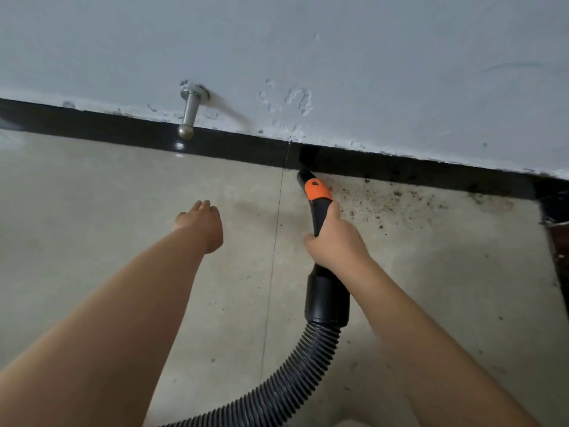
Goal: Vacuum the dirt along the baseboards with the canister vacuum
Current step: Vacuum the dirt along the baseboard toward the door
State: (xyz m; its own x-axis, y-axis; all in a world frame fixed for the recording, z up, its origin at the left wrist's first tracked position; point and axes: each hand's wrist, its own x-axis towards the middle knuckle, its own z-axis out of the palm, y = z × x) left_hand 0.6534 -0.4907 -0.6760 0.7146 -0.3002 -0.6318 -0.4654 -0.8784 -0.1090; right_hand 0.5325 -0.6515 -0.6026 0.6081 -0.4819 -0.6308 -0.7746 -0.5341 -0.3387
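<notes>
My right hand [335,241] grips the black vacuum handle [318,211], which has an orange slider near its tip. The nozzle end [303,174] touches the floor at the foot of the black baseboard [234,146]. A ribbed black hose [292,377] curves from the handle's cuff down to the bottom edge of the view. Dark dirt specks [388,201] lie scattered along the baseboard to the right of the nozzle. My left hand [201,221] hovers over the floor left of the handle, fingers loosely apart and holding nothing. The canister itself is out of view.
A metal door stopper [188,114] sticks out of the pale wall [369,57] above the baseboard at left. The floor is beige tile [92,211] with a thin grout line [275,229]. A dark door frame [554,229] stands at the right edge.
</notes>
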